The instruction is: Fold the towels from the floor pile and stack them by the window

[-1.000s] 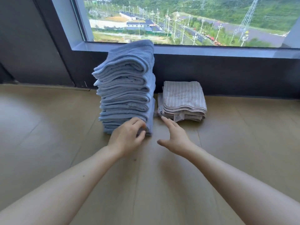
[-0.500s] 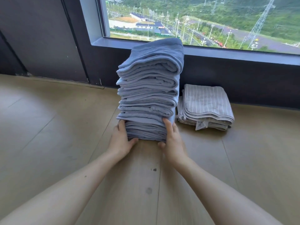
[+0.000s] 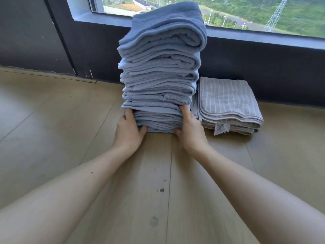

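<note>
- Head view: a tall blue towel stack point(image 3: 160, 76) is seen standing on the wooden floor point(image 3: 52, 129), close to the dark wall point(image 3: 263, 67) beneath the window point(image 3: 263, 13).
- The stack is made up of many folded towels; its upper layers are rounded and bulge outward, and the whole column appears to lean slightly to the right.
- The left hand point(image 3: 129, 132) is pressed against the lower left side of the stack, with the thumb set against the front at the base.
- The right hand point(image 3: 190, 132) is pressed against the lower right side, the index finger laid straight up along the edge and the thumb tucked at the front of the base.
- The hands are held apart, with the bottom towels squeezed between them; the fingers that can be seen lie fairly straight, though those on the far sides are hidden by the cloth, so nothing more can be told of them.
- Both forearms are stretched forward over the floor from the lower corners of the view.
- A low striped towel stack point(image 3: 226, 101), grey with pale lines, is placed just beside the blue one on its right, against the same wall.
- A white label point(image 3: 221, 128) is seen hanging from the front of the striped stack.
- A small dark mark point(image 3: 161, 190) is visible on the floor between the forearms.
</note>
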